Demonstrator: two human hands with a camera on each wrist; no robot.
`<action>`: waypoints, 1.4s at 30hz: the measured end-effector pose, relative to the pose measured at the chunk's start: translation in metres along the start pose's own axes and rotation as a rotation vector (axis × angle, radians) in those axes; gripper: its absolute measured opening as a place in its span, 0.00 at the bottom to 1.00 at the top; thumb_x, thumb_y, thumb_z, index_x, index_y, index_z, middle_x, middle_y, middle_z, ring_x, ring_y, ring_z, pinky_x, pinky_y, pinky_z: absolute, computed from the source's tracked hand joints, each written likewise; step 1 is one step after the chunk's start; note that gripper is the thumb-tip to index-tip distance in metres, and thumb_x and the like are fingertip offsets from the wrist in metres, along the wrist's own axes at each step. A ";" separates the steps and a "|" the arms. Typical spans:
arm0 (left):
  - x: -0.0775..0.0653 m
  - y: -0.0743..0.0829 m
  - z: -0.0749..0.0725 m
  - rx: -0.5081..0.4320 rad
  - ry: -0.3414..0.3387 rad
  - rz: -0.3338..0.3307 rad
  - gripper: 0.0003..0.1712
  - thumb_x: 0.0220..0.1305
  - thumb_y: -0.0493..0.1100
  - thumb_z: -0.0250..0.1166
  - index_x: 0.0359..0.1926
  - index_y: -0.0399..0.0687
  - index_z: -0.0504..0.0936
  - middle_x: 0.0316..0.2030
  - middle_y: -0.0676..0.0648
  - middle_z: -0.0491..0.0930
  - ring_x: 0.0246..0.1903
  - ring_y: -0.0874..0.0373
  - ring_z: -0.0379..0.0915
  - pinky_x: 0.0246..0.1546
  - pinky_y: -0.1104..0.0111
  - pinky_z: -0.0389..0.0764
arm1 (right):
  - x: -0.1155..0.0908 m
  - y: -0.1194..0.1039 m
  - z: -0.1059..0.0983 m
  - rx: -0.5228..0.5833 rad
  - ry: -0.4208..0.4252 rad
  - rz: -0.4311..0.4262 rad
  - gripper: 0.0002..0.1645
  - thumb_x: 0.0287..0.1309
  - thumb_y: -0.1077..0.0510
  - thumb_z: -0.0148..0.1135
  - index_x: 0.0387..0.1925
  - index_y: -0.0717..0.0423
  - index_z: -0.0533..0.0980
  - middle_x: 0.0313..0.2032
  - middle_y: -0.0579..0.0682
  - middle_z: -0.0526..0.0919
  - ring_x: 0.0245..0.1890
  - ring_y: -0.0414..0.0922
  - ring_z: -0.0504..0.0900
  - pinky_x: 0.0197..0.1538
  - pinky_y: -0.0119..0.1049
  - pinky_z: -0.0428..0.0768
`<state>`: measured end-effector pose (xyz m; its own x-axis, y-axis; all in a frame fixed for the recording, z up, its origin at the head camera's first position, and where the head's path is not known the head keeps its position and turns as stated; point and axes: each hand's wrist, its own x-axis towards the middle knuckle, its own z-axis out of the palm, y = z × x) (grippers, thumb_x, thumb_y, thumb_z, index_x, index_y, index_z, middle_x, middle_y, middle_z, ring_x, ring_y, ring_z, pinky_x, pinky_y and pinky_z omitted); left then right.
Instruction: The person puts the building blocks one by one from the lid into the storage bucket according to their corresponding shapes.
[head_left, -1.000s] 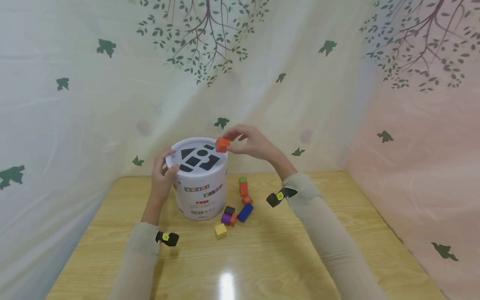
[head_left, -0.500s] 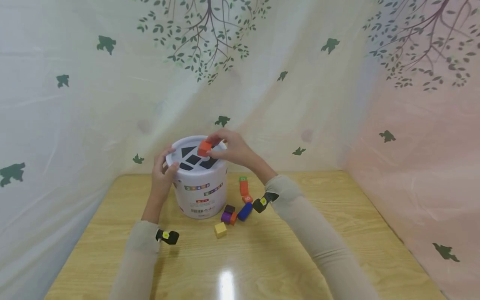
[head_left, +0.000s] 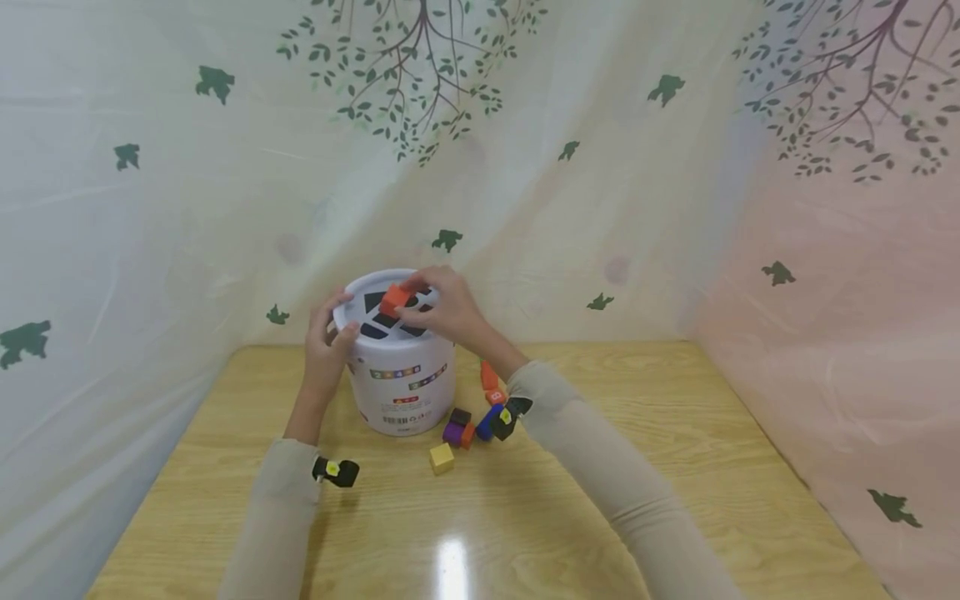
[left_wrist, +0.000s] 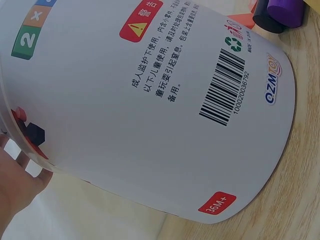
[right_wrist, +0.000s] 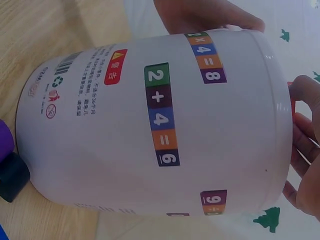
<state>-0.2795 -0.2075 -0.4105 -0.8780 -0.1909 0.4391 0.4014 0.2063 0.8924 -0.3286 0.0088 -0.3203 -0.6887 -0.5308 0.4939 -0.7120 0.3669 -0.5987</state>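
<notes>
A white shape-sorter bucket (head_left: 401, 387) stands upright on the table, its lid (head_left: 349, 313) cut with dark shaped holes. At the lid's left edge my left hand (head_left: 322, 354) grips the rim, thumb in front and fingers behind. My right hand (head_left: 450, 310) pinches an orange-red block (head_left: 393, 300) between thumb and fingers, low over the middle of the lid. Whether the block touches the lid I cannot tell. In the right wrist view the bucket's rim hides most of the block, and part of the right hand (right_wrist: 306, 145) shows beyond it.
Right of the bucket's base lie a dark block (head_left: 461, 416), a purple block (head_left: 453, 433) and a small orange block (head_left: 467, 437). A yellow cube (head_left: 442, 458) sits nearer. A blue block (head_left: 486, 423), partly behind the right wrist camera, and red blocks (head_left: 490, 377) lie farther right.
My right hand has carried the orange-red block leftward from the lid's right edge to over its middle. My left hand has stayed on the rim.
</notes>
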 end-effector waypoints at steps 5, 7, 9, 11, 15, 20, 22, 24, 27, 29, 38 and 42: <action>0.002 -0.005 0.000 -0.003 0.000 0.012 0.33 0.68 0.47 0.56 0.73 0.48 0.67 0.79 0.49 0.54 0.78 0.50 0.48 0.78 0.45 0.56 | 0.001 -0.001 0.007 0.021 0.003 0.009 0.22 0.53 0.57 0.76 0.50 0.60 0.82 0.47 0.55 0.86 0.52 0.49 0.78 0.62 0.50 0.81; 0.002 -0.005 0.000 -0.001 -0.001 0.012 0.33 0.68 0.48 0.56 0.73 0.48 0.66 0.79 0.49 0.54 0.78 0.49 0.48 0.78 0.44 0.56 | 0.001 -0.001 0.010 0.020 -0.001 0.011 0.22 0.53 0.57 0.76 0.50 0.60 0.82 0.47 0.54 0.86 0.52 0.48 0.79 0.60 0.48 0.82; 0.002 -0.004 0.000 0.003 -0.003 0.008 0.33 0.68 0.48 0.56 0.73 0.48 0.66 0.79 0.49 0.53 0.78 0.49 0.47 0.78 0.43 0.55 | 0.001 -0.001 0.012 0.014 -0.008 0.020 0.22 0.54 0.57 0.76 0.50 0.59 0.82 0.47 0.54 0.86 0.51 0.48 0.78 0.59 0.47 0.83; 0.001 -0.004 0.000 0.010 -0.003 0.003 0.33 0.68 0.48 0.56 0.73 0.49 0.66 0.79 0.50 0.53 0.79 0.50 0.47 0.78 0.43 0.55 | 0.001 0.000 0.015 0.000 -0.018 0.031 0.22 0.54 0.57 0.75 0.50 0.59 0.81 0.47 0.53 0.85 0.51 0.47 0.77 0.58 0.44 0.83; 0.000 -0.004 0.001 0.015 -0.004 -0.007 0.34 0.68 0.48 0.56 0.73 0.49 0.66 0.80 0.49 0.52 0.79 0.51 0.46 0.79 0.44 0.54 | 0.000 0.002 0.017 -0.028 -0.034 0.043 0.22 0.54 0.57 0.75 0.50 0.59 0.81 0.47 0.52 0.85 0.51 0.46 0.77 0.55 0.37 0.82; -0.005 0.011 0.002 -0.011 -0.007 -0.013 0.35 0.67 0.46 0.55 0.74 0.42 0.64 0.80 0.44 0.51 0.79 0.46 0.45 0.79 0.43 0.53 | -0.001 0.003 0.017 -0.031 -0.034 0.035 0.21 0.54 0.57 0.75 0.49 0.60 0.81 0.46 0.53 0.84 0.50 0.46 0.77 0.52 0.32 0.82; -0.008 0.021 0.003 -0.014 -0.010 -0.015 0.36 0.67 0.46 0.54 0.73 0.39 0.64 0.79 0.42 0.51 0.78 0.45 0.46 0.79 0.42 0.53 | -0.001 0.003 0.017 -0.026 -0.037 0.034 0.21 0.54 0.56 0.75 0.49 0.60 0.81 0.46 0.53 0.84 0.50 0.46 0.77 0.52 0.30 0.82; -0.011 0.030 0.004 -0.012 -0.013 -0.019 0.36 0.67 0.46 0.54 0.73 0.37 0.63 0.79 0.40 0.51 0.78 0.43 0.45 0.79 0.41 0.52 | -0.001 0.004 0.018 -0.026 -0.041 0.036 0.21 0.54 0.56 0.75 0.49 0.60 0.81 0.46 0.53 0.84 0.50 0.46 0.78 0.52 0.30 0.82; -0.013 0.036 0.005 -0.006 -0.013 -0.026 0.36 0.67 0.46 0.54 0.73 0.37 0.63 0.79 0.41 0.51 0.79 0.44 0.45 0.79 0.42 0.52 | -0.001 0.005 0.018 -0.032 -0.045 0.037 0.21 0.54 0.56 0.75 0.49 0.59 0.81 0.46 0.52 0.85 0.50 0.46 0.79 0.54 0.30 0.81; -0.013 0.036 0.005 -0.006 -0.012 -0.027 0.36 0.67 0.46 0.54 0.73 0.37 0.64 0.79 0.41 0.51 0.79 0.44 0.44 0.79 0.42 0.52 | -0.001 0.006 0.019 -0.037 -0.046 0.038 0.21 0.54 0.55 0.75 0.49 0.59 0.81 0.46 0.52 0.85 0.50 0.45 0.79 0.54 0.31 0.81; -0.012 0.033 0.004 -0.010 -0.010 -0.030 0.35 0.67 0.45 0.55 0.73 0.38 0.64 0.79 0.40 0.51 0.80 0.46 0.44 0.79 0.43 0.52 | -0.001 0.008 0.020 -0.033 -0.047 0.040 0.21 0.54 0.56 0.76 0.48 0.58 0.81 0.46 0.52 0.85 0.50 0.45 0.81 0.52 0.28 0.80; -0.013 0.036 0.004 -0.017 -0.008 -0.029 0.34 0.67 0.44 0.54 0.73 0.37 0.64 0.79 0.41 0.52 0.79 0.46 0.46 0.79 0.44 0.54 | -0.001 0.009 0.020 -0.043 -0.038 0.031 0.22 0.53 0.55 0.77 0.48 0.59 0.81 0.46 0.52 0.85 0.51 0.46 0.79 0.51 0.27 0.81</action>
<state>-0.2547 -0.1937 -0.3847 -0.8914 -0.1887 0.4120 0.3800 0.1842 0.9065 -0.3311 -0.0028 -0.3387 -0.7054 -0.5470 0.4508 -0.6962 0.4154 -0.5854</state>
